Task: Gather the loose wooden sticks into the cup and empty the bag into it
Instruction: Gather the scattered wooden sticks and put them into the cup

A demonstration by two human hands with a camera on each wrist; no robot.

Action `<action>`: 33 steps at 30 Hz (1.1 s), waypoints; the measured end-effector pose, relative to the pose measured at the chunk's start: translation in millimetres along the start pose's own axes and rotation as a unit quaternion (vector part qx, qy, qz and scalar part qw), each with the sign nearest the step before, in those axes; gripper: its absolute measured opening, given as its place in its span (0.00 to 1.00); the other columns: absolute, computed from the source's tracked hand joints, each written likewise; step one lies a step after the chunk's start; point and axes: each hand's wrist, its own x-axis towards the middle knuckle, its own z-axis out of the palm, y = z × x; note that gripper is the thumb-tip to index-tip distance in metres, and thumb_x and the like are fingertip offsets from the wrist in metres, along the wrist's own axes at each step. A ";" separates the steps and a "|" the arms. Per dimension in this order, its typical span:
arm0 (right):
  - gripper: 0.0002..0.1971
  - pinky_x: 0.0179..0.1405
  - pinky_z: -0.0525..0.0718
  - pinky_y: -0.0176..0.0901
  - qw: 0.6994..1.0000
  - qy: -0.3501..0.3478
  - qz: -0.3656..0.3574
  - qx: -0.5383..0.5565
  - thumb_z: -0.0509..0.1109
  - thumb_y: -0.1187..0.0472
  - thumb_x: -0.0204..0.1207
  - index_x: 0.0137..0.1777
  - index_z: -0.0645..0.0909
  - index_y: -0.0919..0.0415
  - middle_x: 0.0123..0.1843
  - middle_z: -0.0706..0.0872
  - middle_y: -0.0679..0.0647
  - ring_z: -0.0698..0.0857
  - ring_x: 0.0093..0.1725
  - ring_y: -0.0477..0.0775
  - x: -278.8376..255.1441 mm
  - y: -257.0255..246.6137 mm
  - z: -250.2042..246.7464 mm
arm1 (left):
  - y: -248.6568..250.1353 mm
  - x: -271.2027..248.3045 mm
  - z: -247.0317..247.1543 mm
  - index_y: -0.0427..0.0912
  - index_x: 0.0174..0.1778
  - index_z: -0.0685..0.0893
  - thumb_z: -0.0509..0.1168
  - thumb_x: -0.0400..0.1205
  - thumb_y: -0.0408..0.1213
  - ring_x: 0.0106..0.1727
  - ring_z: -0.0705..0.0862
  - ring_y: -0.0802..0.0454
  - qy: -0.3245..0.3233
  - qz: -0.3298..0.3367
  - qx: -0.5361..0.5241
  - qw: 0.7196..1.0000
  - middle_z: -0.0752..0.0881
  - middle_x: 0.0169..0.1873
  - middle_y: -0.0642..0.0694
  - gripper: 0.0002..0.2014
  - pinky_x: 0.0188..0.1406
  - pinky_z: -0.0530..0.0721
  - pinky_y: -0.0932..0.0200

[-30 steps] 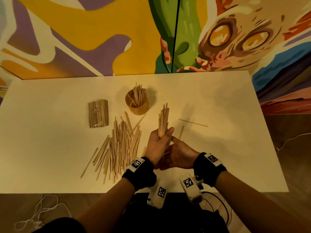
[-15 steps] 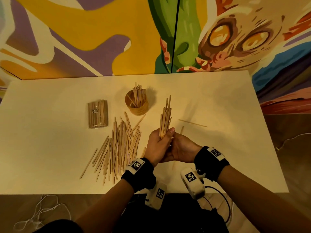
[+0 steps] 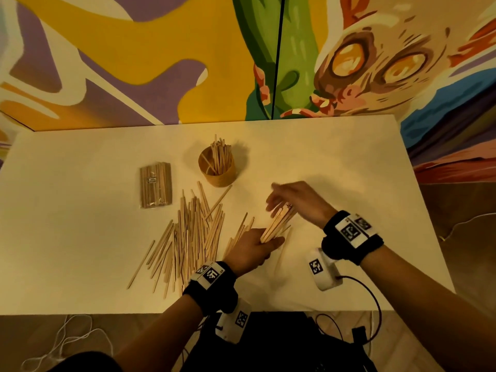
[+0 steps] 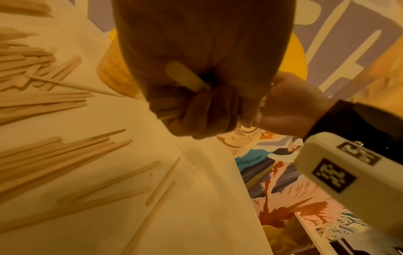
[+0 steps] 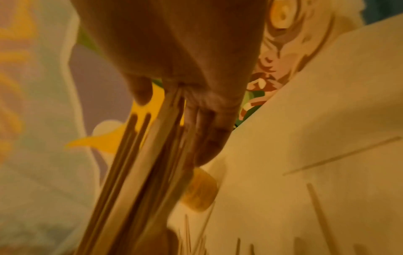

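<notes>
My left hand (image 3: 255, 247) grips the lower end of a bundle of wooden sticks (image 3: 276, 225), which leans to the upper right just above the table. In the left wrist view the left hand (image 4: 202, 110) is a fist, with one stick end (image 4: 185, 75) poking out. My right hand (image 3: 291, 197) is blurred, its fingers stretched over the bundle's upper end. From the right wrist, the sticks (image 5: 152, 163) run between thumb and straight fingers (image 5: 207, 134). The wooden cup (image 3: 217, 170) stands behind, partly filled with sticks. The sealed bag (image 3: 155, 187) lies left of the cup. A large loose pile (image 3: 188, 237) spreads left of my left hand.
The white table (image 3: 80, 237) ends at its front edge just past my wrists. A few stray sticks (image 3: 240, 233) lie beside my left hand, and one (image 5: 340, 155) lies further right. A painted wall rises behind the table. Cables (image 3: 373, 299) hang off the front.
The bundle has tipped from upright to leaning right and sits lower. My right hand left the bundle's base beside my left hand and now reaches over its top end.
</notes>
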 end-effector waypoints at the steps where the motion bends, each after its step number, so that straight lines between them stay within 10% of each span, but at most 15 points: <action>1: 0.22 0.40 0.82 0.46 0.998 -0.022 -0.007 -0.053 0.60 0.49 0.85 0.45 0.88 0.64 0.42 0.92 0.59 0.88 0.39 0.57 -1.8 3.1 8.0 | 0.4 0.1 0.1 0.44 0.42 0.78 0.66 0.84 0.46 0.19 0.69 0.56 -0.001 0.001 0.002 1.000 0.75 0.24 0.48 0.10 0.17 0.69 0.64; 7: 0.16 0.32 0.79 0.37 0.986 0.009 -0.054 -0.155 0.68 0.52 0.81 0.38 0.87 0.62 0.32 0.87 0.53 0.85 0.30 0.48 -1.4 10.2 18.1 | -3.4 -0.6 -6.9 0.40 0.49 0.77 0.69 0.81 0.45 0.19 0.71 0.56 0.021 0.007 0.036 0.999 0.77 0.27 0.46 0.13 0.17 0.70 0.63; 15: 0.12 0.25 0.87 0.53 0.993 -0.009 -0.048 -0.106 0.80 0.53 0.70 0.34 0.88 0.62 0.30 0.86 0.51 0.84 0.25 0.64 -4.8 18.6 25.3 | 0.4 -1.9 -9.9 0.50 0.80 0.63 0.73 0.78 0.43 0.19 0.74 0.58 -0.003 -0.021 0.090 0.996 0.79 0.27 0.49 0.36 0.18 0.73 0.63; 24: 0.20 0.23 0.68 0.31 0.988 0.068 -0.099 -0.092 0.80 0.54 0.70 0.23 0.78 0.61 0.16 0.70 0.45 0.69 0.18 0.44 -12.6 29.6 32.7 | -0.6 -2.6 -0.2 0.57 0.80 0.60 0.74 0.77 0.41 0.19 0.70 0.56 -0.027 -0.059 0.018 0.998 0.76 0.24 0.48 0.39 0.17 0.69 0.62; 28: 0.15 0.23 0.85 0.45 0.991 0.078 -0.102 -0.042 0.75 0.56 0.76 0.31 0.85 0.64 0.24 0.83 0.55 0.82 0.22 0.51 -13.4 32.1 29.8 | 0.2 -1.9 -3.7 0.54 0.60 0.74 0.72 0.79 0.37 0.19 0.67 0.54 -0.022 -0.048 -0.045 0.998 0.74 0.25 0.46 0.18 0.18 0.64 0.62; 33: 0.16 0.16 0.81 0.53 0.990 0.105 -0.092 -0.032 0.77 0.57 0.74 0.28 0.81 0.62 0.21 0.78 0.60 0.80 0.18 0.63 -18.1 35.1 34.3 | -0.6 -0.6 -0.4 0.45 0.66 0.73 0.66 0.79 0.31 0.18 0.64 0.54 -0.043 -0.057 -0.084 0.994 0.70 0.22 0.47 0.20 0.18 0.62 0.63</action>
